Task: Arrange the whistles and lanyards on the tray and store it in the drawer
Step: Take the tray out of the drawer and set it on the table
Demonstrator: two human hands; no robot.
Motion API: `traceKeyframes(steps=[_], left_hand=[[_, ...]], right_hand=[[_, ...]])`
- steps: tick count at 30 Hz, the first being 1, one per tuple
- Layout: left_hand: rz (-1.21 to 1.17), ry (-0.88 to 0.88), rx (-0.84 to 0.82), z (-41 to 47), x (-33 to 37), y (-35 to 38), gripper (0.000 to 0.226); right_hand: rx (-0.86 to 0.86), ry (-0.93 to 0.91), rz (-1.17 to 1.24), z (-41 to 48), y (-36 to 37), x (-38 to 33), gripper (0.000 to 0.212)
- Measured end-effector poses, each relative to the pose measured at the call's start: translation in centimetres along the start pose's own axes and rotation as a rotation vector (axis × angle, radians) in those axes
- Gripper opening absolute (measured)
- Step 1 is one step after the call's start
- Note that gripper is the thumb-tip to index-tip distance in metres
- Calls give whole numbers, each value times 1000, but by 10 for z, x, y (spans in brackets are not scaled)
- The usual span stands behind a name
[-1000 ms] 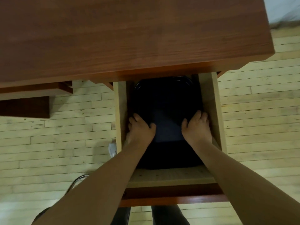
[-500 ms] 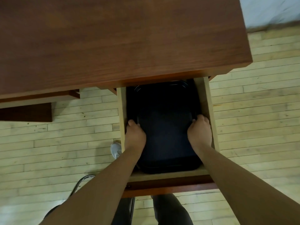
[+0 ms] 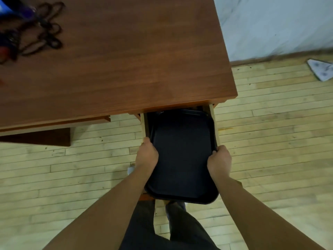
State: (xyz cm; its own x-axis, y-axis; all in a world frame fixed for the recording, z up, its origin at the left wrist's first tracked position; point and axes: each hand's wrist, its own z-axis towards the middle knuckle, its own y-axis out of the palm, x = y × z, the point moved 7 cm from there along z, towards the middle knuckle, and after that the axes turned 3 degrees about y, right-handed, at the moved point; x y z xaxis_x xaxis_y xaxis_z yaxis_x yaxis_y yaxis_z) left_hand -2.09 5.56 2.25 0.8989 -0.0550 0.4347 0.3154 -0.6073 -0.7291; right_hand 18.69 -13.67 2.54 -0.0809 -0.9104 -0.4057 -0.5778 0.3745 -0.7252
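Black and stiff, the tray [image 3: 182,156] looked light, gripped at its long edges between left hand [image 3: 146,156] and right hand [image 3: 219,161].

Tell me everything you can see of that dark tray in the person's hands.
The dark rectangular tray looks like matte plastic, with rounded corners and a raised rim. Its flat bed appears bare. It lies lengthwise in the open pale wooden drawer under the reddish-brown wooden desk. Its far end is near the desk's edge and its near end reaches over the drawer's front. The left hand grips its left rim, the right hand its right rim.
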Motion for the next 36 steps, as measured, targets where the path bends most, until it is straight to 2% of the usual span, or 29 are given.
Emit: traceKeyframes(steps=[9, 15, 20, 23, 29, 36], left_hand=[[-32, 7, -42, -64, 12, -40, 21], [-71, 21, 62, -82, 25, -77, 16], [-179, 55, 152, -81, 40, -125, 18], [-294, 49, 210, -77, 36, -158, 16], [-382, -18, 261, -54, 1, -217, 18], [-399, -117, 285, 5, -75, -280, 17]], right_hand=[[21, 23, 73, -66, -43, 14, 12], [51, -37, 184, -89, -75, -12, 14], [46, -123, 284, -96, -99, -55, 11], [24, -181, 301, -98, -105, -89, 17], [-56, -265, 262, -98, -81, -165, 25], [-140, -372, 155, -102, -1, -264, 23]])
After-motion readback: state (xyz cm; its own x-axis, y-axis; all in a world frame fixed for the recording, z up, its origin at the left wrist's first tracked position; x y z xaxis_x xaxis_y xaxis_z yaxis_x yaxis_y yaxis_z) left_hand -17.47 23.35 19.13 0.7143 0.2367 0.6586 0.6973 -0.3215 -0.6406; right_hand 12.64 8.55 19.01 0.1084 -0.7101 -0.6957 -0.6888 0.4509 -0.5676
